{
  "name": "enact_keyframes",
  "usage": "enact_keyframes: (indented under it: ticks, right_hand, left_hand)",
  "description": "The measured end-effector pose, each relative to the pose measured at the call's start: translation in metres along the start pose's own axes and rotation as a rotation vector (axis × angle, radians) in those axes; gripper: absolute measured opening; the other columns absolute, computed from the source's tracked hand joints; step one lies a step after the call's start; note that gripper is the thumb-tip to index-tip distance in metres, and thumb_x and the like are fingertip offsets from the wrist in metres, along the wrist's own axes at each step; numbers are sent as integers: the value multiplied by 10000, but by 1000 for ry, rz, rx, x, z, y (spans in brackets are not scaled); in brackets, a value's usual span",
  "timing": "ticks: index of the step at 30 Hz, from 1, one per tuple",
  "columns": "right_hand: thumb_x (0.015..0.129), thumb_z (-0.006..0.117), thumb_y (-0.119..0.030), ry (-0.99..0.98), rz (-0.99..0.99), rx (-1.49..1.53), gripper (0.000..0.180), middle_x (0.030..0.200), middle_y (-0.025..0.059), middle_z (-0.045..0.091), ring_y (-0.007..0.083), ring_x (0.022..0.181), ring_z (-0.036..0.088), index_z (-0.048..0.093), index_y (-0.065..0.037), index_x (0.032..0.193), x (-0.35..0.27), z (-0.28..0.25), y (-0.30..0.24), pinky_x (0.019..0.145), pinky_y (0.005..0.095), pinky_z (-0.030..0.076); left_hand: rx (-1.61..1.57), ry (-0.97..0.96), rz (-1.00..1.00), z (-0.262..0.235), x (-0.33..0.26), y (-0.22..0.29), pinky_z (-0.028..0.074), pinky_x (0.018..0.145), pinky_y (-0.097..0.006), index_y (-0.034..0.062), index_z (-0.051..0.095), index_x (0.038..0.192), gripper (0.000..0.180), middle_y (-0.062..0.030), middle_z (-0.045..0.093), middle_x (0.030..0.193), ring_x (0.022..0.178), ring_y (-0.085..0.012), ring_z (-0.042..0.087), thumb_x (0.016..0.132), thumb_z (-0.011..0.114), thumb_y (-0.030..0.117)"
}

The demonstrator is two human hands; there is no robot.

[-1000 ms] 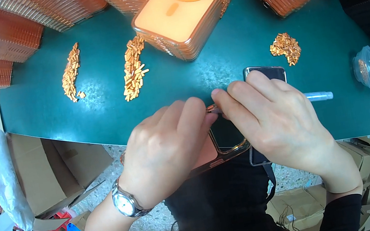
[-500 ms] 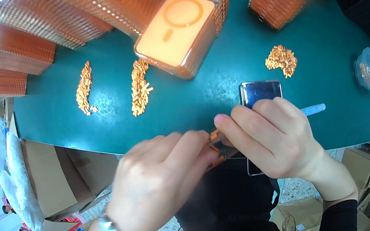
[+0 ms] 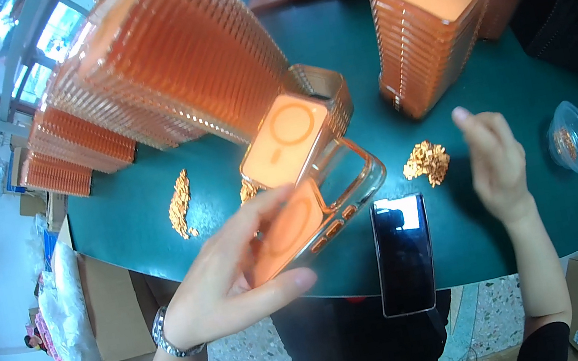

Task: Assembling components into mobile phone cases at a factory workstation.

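Note:
My left hand grips a clear phone case with an orange back panel, tilted over the table. Along the side of this case sit orange buttons, and its camera opening points away from me. My right hand hovers apart from the case, fingers loosely bent, with nothing visible in them. Just left of it lies a heap of small gold-orange pieces. Beyond the held case, the top of a case stack shows an orange panel with a ring mark. My left fingers hide part of the case.
A dark phone rests at the table's front edge. One row of gold-orange pieces lies left; another is partly covered by my left hand. A round clear tub stands right. Tall case stacks rise behind, and a cardboard box stands at left.
Both hands were together on the case; my right hand has let go and moved right and away. My left hand now holds the case alone, turned to show its back. The view has tilted up.

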State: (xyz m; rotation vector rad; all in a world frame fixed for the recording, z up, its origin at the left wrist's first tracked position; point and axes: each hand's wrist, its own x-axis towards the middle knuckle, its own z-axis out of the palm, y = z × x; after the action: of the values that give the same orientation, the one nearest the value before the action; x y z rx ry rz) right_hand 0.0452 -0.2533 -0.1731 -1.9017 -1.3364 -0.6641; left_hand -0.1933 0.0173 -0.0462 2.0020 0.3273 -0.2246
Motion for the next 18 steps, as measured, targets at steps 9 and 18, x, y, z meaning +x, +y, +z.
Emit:
enact_keyframes:
  ticks: [9,18]
  right_hand:
    - [1047,619,-116,-205,400,-248,222,985,113,625,331,834,694,688,-115,1258,-37,-3,67,707,444,554]
    - [1010,671,-159,-224,470,-211,291,979,98,605,308,862,681,670,-139,1301,-42,-13,69,755,436,555]
  left_hand:
    - [883,518,82,-1,93,-4,570,941,-460,68,495,1547,821,-239,687,1248,1102,-405,706,931,775,533]
    - [1076,367,8,11,89,-10,621,809,-469,118,315,1682,1009,-238,604,1350,1057,-404,732,906,765,580]
